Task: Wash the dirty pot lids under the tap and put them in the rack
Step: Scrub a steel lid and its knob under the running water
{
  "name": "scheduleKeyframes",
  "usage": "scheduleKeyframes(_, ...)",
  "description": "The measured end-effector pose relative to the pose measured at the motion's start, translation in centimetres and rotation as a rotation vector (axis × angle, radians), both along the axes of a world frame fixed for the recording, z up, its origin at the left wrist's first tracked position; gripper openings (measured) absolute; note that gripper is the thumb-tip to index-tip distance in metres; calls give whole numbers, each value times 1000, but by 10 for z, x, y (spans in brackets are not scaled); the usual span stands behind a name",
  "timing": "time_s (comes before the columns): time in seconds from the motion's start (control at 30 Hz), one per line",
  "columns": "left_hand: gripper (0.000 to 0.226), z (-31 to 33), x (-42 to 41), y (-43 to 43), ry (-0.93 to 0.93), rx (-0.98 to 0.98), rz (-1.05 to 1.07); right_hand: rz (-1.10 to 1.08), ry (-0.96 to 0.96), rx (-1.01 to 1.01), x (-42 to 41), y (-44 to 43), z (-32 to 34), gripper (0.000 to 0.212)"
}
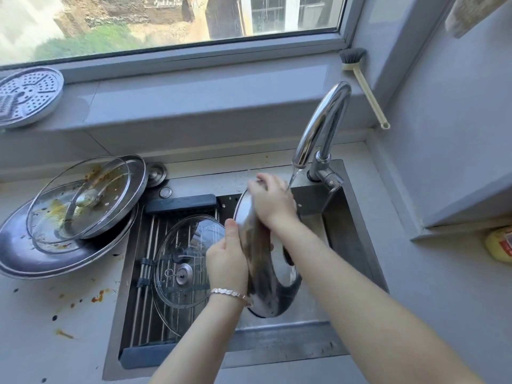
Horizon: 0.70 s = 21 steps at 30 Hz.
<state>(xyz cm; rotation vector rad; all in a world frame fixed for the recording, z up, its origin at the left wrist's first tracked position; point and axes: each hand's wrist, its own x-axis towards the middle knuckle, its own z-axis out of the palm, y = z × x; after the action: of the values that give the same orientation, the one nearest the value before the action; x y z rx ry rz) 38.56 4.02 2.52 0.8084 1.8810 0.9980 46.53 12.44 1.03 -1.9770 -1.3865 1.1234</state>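
The left hand (225, 259) grips the side rim of a round stainless-steel pot lid (266, 275); the right hand (273, 202) curls over its top rim. The lid stands tilted on edge above the steel sink (346, 214), beneath the curved chrome tap (324, 120) and its running stream.

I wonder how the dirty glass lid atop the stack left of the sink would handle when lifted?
The glass lid is probably stiff yet breakable, being clear glass. Its orange smears suggest a greasy, slippery surface. It lies tilted on the big steel lid, so a push may well slide it.
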Motion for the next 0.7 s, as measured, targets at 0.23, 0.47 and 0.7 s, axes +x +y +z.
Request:
scheduleKeyframes(0.23, 59, 1, -2, -10, -41, 196, -28, -374, 306, -280, 36, 20, -19, 44)
scheduleKeyframes(0.47, 50, -4, -4, 25, -223, 56, 199, 223, -111, 389, -32, -53, 7, 75)
scheduleKeyframes(0.7, 53, -9, -12, 6, -149, 80, 153, 15, -3, -21, -14, -3, -2, 71)
